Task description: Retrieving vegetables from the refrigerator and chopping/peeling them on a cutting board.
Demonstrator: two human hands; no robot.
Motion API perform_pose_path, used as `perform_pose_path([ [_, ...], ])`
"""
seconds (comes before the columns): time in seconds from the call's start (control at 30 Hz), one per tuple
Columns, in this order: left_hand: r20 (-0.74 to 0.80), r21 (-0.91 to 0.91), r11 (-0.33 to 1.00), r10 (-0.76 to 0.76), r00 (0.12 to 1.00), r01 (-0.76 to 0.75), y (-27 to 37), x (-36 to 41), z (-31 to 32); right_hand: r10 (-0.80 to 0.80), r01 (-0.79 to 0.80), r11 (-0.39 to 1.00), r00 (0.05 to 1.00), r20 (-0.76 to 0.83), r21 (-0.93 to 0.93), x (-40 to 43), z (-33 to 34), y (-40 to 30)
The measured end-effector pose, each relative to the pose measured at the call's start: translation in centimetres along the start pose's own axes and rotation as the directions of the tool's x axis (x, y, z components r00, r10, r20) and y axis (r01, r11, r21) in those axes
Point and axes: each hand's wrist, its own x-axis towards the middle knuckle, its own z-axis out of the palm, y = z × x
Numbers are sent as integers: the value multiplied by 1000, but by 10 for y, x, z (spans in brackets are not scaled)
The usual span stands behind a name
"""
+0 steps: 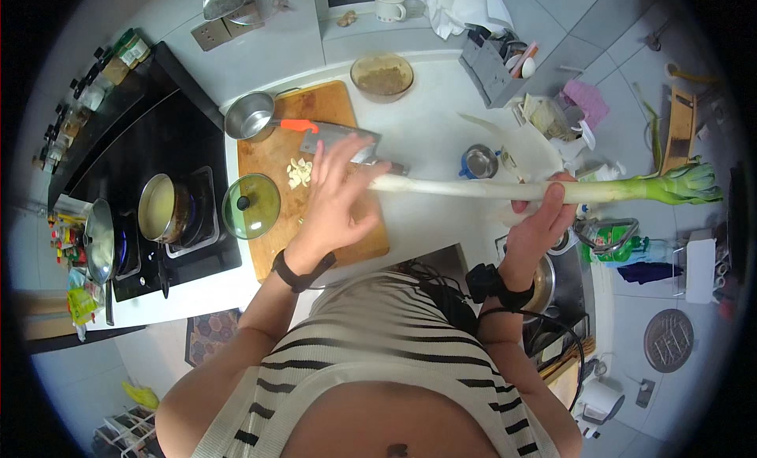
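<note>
A long leek (485, 189) lies level across the view, white end at the left and green leaves at the right. My right hand (541, 215) is closed around its middle. My left hand (346, 192), fingers spread and slightly blurred, is at the white end; whether it touches the leek I cannot tell. Beneath that hand is a wooden cutting board (331, 103) with chopped white pieces, perhaps garlic (300, 173). A cleaver (325, 141) lies partly behind my left fingers, near an orange handle part. A glass lid with a black knob (251, 207) rests at the board's left edge.
At the left, a black gas stove (183, 130) holds a pot (158, 208) and a lidded pan (99, 242), with a blue flame beside the pan. A small saucepan (249, 116) and a glass bowl (381, 78) stand at the back. The sink (571, 286) is at the right, near a blue-handled cup (480, 161).
</note>
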Motion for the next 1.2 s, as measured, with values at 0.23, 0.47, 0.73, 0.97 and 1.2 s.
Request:
perform_pose_path([
  [0.23, -55, -17, 990, 137, 989, -138, -7, -7, 2, 49, -47, 997, 998, -36, 54, -10, 6, -3],
  [0.47, -227, 25, 982, 186, 956, -185, -4, -12, 8, -2, 7, 998, 997, -72, 57, -20, 16, -2],
  [0.73, -30, 38, 998, 60, 998, -59, 7, -14, 15, -174, 180, 970, 983, 55, -164, -24, 12, 2],
  [0.97, 99, 15, 997, -80, 992, 79, 17, -15, 22, -309, 366, 898, 920, 243, -245, -23, 4, 14],
  [1.2, 128, -379, 839, -371, 920, 391, -23, -21, 52, -393, 481, 830, 863, 317, -280, -23, 11, 7],
])
